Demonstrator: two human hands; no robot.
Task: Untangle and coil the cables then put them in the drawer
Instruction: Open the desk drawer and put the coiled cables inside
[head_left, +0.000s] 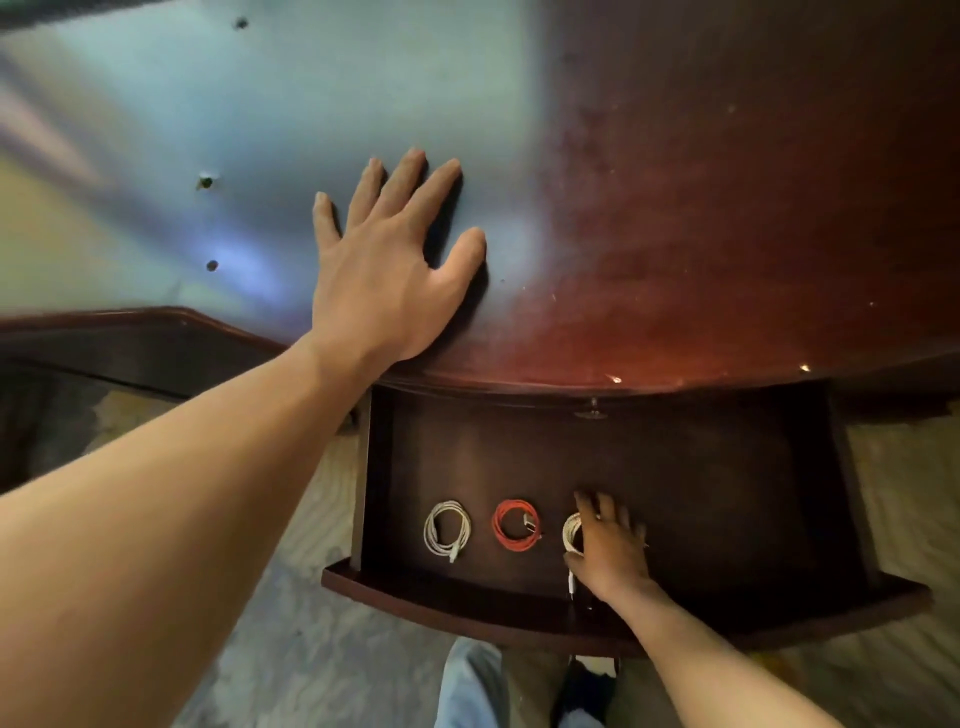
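Right hand (605, 551) grips a cream coil (572, 535) flat in the open drawer (727, 493), beside orange (516, 531) and white coils (447, 529); left hand (387, 270) lies spread flat on the glossy reddish tabletop (701, 234).

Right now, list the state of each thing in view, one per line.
Drawer: pulled open.
White cable: coiled, lying in the drawer.
Orange cable: coiled, lying in the drawer.
Third cable: pale coil, under the right hand.
Right hand: fingers on that coil.
Left hand: flat on the tabletop.
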